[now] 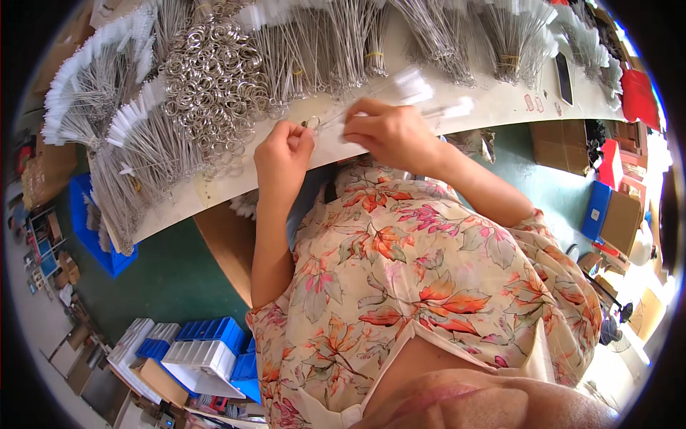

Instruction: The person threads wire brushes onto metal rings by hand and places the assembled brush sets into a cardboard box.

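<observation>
Bright metal: a ring (311,122) sits at the fingertips of the left hand (284,151), which appears to pinch it. The right hand (391,132) is curled and blurred beside a white-bristled brush (414,86); whether it grips the brush cannot be told. Risk: a loose pinch could drop the ring; crossed wires could snag it. Pale worktable (493,113): ring pile (214,79) at left, brush bundles (350,53) along the far side. Room: green floor (143,282), blue bin (123,266).
</observation>
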A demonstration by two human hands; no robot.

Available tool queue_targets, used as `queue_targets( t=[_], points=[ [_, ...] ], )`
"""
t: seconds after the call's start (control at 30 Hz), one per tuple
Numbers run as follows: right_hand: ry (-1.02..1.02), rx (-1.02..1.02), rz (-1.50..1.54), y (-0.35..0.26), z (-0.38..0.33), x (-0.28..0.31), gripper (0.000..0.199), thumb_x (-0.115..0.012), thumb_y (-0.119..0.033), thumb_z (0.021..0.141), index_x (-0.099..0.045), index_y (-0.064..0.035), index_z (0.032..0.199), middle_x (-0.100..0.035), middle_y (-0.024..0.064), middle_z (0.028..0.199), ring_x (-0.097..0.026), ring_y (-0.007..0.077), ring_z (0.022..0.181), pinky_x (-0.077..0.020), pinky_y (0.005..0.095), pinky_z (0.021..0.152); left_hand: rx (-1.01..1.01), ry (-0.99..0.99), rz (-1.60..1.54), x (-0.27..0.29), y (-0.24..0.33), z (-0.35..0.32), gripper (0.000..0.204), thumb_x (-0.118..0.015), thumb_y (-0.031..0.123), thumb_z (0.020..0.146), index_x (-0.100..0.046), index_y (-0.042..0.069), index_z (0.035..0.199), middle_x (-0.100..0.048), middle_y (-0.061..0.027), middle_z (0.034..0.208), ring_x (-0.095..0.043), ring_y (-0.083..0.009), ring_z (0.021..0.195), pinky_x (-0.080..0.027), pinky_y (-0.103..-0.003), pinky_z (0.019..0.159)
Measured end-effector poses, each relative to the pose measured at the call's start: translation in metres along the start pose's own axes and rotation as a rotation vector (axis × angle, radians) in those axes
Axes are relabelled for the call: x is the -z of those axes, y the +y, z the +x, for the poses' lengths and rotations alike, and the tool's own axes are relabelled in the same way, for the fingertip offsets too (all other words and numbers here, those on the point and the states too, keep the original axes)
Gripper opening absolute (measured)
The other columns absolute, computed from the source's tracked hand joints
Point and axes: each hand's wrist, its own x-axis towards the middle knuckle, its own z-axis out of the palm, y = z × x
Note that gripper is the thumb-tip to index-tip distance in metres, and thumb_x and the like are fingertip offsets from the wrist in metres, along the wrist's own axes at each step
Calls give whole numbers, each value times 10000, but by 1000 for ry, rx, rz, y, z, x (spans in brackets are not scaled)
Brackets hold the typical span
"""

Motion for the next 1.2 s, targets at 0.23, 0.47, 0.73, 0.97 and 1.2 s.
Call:
queue_targets(
  t=[0.23, 0.47, 0.73, 0.97, 1.2],
  points=[
    [-41, 85, -8, -12, 20, -6, 91, -587, -173, 802, -651, -110, 814, -599, 22, 860, -605, 263, 645, -473, 385, 577, 14, -72, -986, 23, 6, -6, 37, -527, -34, 848, -508, -58, 827, -594, -139, 971, -609, -164, 877, -553, -299, 748],
    [-27, 65, 184, -28, 19, 13, 66, -619, -94, 785, -622, -46, 829, -601, 68, 798, -592, 272, 653, -464, 340, 583, -172, -290, -928, 53, 9, 4, 174, -530, -29, 843, -602, -53, 1000, -559, -127, 1072, -599, -165, 896, -529, -284, 777],
    [-32, 28, 292, -35, 23, 23, 79, -610, -77, 801, -627, -24, 858, -609, 90, 829, -601, 258, 695, -473, 319, 613, -361, -121, -705, 62, 20, 5, 255, -525, -76, 820, -596, -46, 1063, -546, -138, 1088, -601, -171, 896, -501, -253, 773],
    [14, 107, 446, -34, 27, 24, 94, -596, -82, 835, -630, -7, 880, -601, 100, 828, -593, 178, 683, -466, 284, 580, -420, 69, -816, 54, 36, 3, 337, -514, -131, 789, -553, -74, 1119, -566, -165, 1065, -627, -235, 905, -518, -283, 767],
    [-3, -104, 1032, -65, 52, 75, 168, -614, -157, 856, -639, 4, 899, -607, 9, 737, -508, 55, 573, -419, 204, 508, -695, 304, -508, 79, 69, 9, 385, -579, -116, 747, -537, -92, 1130, -607, -208, 1008, -653, -252, 816, -546, -305, 728]
  ],
)
